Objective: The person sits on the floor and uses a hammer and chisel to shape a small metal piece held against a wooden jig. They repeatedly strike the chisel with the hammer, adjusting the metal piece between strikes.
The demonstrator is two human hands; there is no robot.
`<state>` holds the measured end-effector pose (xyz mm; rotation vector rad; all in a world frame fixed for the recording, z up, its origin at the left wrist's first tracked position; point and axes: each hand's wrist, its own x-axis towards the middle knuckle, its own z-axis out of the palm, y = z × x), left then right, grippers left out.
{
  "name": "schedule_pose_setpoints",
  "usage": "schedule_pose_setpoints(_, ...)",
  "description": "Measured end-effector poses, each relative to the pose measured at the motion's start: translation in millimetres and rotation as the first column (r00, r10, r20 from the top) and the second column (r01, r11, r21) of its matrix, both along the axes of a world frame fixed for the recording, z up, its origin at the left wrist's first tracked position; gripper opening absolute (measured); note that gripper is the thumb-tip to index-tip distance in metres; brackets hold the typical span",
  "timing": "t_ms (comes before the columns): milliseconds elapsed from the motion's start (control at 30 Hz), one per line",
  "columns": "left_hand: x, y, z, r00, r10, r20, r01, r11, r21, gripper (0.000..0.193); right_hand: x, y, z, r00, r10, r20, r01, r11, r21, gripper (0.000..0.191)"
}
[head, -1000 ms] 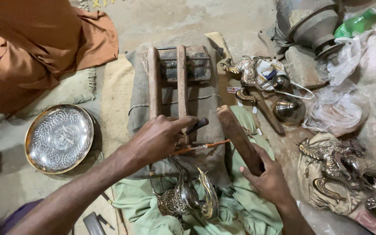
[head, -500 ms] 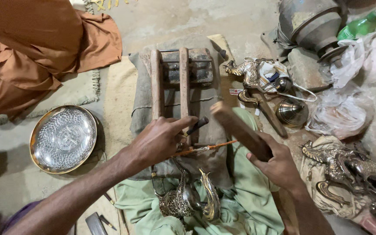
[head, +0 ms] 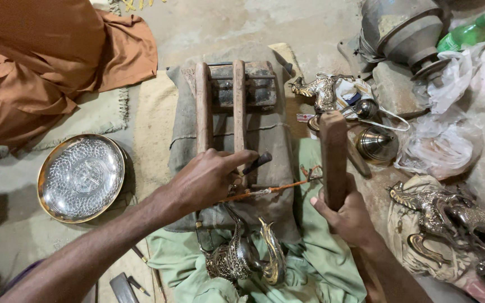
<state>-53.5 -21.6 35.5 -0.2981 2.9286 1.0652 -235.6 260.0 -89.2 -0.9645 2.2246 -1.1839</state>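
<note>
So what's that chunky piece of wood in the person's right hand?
The wooden block is a long, thick, squared bar of worn brown wood with rounded edges. The right hand grips its lower end, fingers wrapped round it, so it stands almost upright, raised above the green cloth. Its upper end shows in front of the small metal ornaments beyond.

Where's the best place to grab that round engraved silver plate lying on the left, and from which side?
Take the engraved plate by its raised brass-coloured rim, probably at the right edge, nearest the left hand. It lies flat, face up, on the mat, so a pinch over the rim suits better than a grip from above; the shallow centre offers nothing to hold.
</note>
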Motion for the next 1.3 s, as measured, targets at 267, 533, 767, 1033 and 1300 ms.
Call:
schedule_pose_setpoints(267, -1.9, -2.1, 0.5, 1.000, -0.016, 0.012, 0.015, 0.999, 0.051, 0.054, 6.1, 5.0, 0.1, 0.953, 0.234, -0.191, -0.264, 0.954, -0.144, 0.064)
schedule_pose_setpoints(533, -3.7, -6.7, -4.1, 0.998, -0.057, 0.001, 0.057, 0.995, 0.078, 0.053, 14.6, 6.5, -6.9, 0.999, -0.021, -0.033, 0.022, 0.999, 0.031, 0.067)
schedule_pose_setpoints(767, -4.8, -10.6, -6.8, 0.996, -0.087, 0.001, 0.087, 0.994, 0.071, 0.051, 20.1, 6.8, -4.6, 1.000, -0.021, -0.020, 0.023, 0.996, 0.088, 0.069)
schedule_pose_setpoints(1033, -8.6, -10.6, -2.7, 0.994, -0.108, 0.014, 0.107, 0.992, 0.064, 0.053, 31.3, 6.6, 0.2, 0.997, -0.076, 0.020, 0.077, 0.997, -0.029, 0.054)
schedule_pose_setpoints(1300, -15.8, -9.4, 3.6, 0.983, -0.133, 0.124, 0.125, 0.989, 0.074, 0.050, 34.2, 10.2, 0.0, 0.992, -0.107, 0.066, 0.097, 0.986, 0.133, 0.045)
